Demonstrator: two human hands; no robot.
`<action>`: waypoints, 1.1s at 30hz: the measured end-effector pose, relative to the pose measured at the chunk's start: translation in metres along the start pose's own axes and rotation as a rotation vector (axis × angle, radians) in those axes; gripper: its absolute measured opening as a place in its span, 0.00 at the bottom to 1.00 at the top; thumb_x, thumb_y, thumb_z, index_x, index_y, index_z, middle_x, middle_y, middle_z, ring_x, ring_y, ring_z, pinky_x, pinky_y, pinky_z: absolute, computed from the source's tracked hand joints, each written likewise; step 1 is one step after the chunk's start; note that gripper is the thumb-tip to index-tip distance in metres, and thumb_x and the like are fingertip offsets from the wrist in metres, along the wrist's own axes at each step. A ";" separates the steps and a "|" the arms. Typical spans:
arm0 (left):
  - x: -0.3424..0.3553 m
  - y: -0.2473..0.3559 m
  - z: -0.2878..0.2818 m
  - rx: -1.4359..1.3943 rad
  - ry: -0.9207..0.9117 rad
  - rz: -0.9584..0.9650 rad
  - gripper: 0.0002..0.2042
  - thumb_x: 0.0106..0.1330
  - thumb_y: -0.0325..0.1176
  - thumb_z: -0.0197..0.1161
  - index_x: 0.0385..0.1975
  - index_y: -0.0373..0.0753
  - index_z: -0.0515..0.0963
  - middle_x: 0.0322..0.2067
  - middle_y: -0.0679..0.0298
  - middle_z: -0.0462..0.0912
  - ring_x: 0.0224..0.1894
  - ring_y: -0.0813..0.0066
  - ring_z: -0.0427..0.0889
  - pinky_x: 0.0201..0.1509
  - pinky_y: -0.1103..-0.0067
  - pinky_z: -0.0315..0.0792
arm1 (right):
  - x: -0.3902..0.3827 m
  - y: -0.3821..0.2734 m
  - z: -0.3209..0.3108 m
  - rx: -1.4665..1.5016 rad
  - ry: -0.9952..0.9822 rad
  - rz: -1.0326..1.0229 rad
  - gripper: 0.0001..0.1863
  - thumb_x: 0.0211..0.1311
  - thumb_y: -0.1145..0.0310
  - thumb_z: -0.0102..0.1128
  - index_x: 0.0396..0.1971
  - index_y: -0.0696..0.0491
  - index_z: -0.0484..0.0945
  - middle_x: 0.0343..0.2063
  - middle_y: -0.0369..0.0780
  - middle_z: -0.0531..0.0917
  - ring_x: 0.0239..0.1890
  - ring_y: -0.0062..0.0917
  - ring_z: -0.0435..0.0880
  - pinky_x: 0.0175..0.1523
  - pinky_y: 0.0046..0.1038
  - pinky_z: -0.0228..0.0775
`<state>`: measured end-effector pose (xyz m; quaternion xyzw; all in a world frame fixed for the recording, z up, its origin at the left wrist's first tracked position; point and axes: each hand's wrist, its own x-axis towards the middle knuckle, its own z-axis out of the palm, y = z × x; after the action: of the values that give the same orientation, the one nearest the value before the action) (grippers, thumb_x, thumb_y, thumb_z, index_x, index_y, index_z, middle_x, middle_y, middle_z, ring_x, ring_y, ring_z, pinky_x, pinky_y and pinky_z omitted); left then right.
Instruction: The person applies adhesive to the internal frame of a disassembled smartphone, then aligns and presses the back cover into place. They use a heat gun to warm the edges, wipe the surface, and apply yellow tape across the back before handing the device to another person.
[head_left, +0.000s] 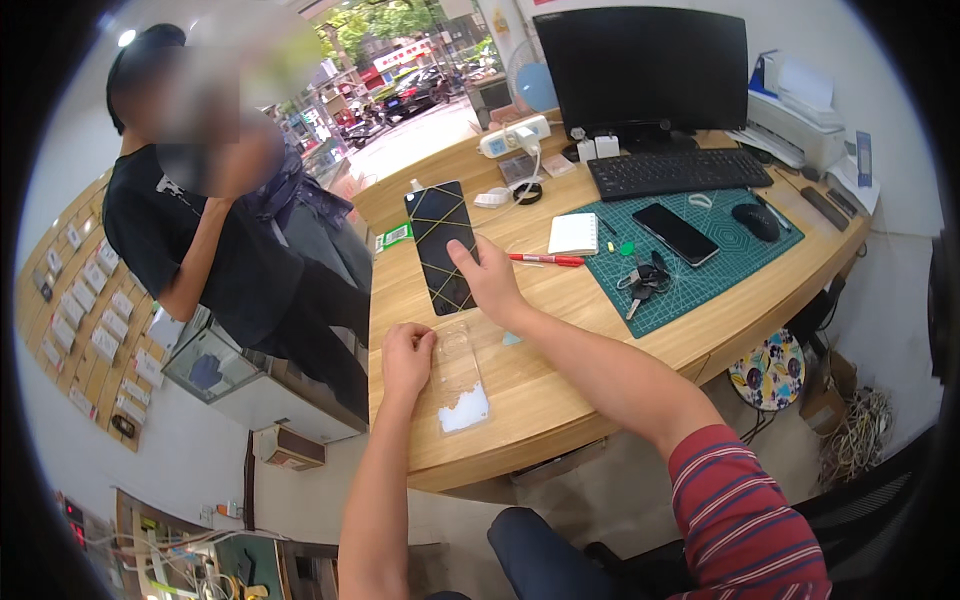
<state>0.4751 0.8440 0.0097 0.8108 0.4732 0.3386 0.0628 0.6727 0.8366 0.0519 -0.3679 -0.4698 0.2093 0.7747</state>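
A black tablet (433, 225) wrapped in crossing yellow rubber bands is in my right hand (487, 277). That hand grips its right edge, thumb on the dark face, the other fingers hidden. My left hand (407, 357) rests on the desk just below, its fingers curled in; whether they pinch anything is hidden. Right beside it lies a clear plastic tray or case (459, 367) with ragged white material (463, 408) at its near end. A small pale blue piece (511, 338) shows by my right wrist.
A red pen (546, 260) and white notepad (573, 234) lie right of the tablet. On the green cutting mat (650, 310) are keys (646, 283), a phone (676, 233) and a mouse (755, 222). Keyboard (680, 173) and monitor (645, 70) stand behind. A person (220, 220) stands across the desk's left side.
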 end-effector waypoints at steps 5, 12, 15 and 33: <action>0.000 0.004 0.007 -0.753 0.165 -0.268 0.07 0.75 0.31 0.58 0.42 0.33 0.76 0.31 0.60 0.81 0.29 0.74 0.83 0.33 0.79 0.74 | 0.000 -0.011 -0.005 0.044 -0.043 0.049 0.21 0.72 0.53 0.59 0.33 0.60 0.78 0.21 0.39 0.80 0.23 0.24 0.75 0.31 0.29 0.68; 0.005 0.004 -0.008 -0.919 0.220 -0.407 0.12 0.76 0.34 0.59 0.48 0.30 0.75 0.34 0.61 0.84 0.31 0.76 0.86 0.28 0.82 0.77 | -0.011 -0.014 0.001 -0.124 -0.239 0.057 0.20 0.71 0.55 0.61 0.38 0.61 0.81 0.27 0.40 0.85 0.31 0.20 0.81 0.38 0.27 0.73; 0.004 0.009 -0.014 -1.086 0.231 -0.422 0.16 0.75 0.35 0.60 0.54 0.29 0.75 0.39 0.59 0.86 0.34 0.75 0.86 0.34 0.82 0.76 | -0.011 -0.014 -0.001 -0.087 -0.268 0.073 0.18 0.71 0.58 0.62 0.43 0.61 0.80 0.30 0.39 0.86 0.33 0.18 0.81 0.40 0.25 0.74; 0.010 0.008 -0.015 -1.260 0.134 -0.440 0.25 0.81 0.46 0.48 0.66 0.32 0.66 0.57 0.51 0.80 0.51 0.63 0.85 0.51 0.74 0.80 | 0.027 -0.046 -0.046 1.175 -0.580 0.561 0.23 0.76 0.57 0.51 0.60 0.58 0.72 0.15 0.31 0.69 0.15 0.16 0.63 0.24 0.21 0.54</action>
<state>0.4753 0.8444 0.0293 0.4810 0.3422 0.5793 0.5621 0.7254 0.8080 0.0896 0.0740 -0.3543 0.7087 0.6055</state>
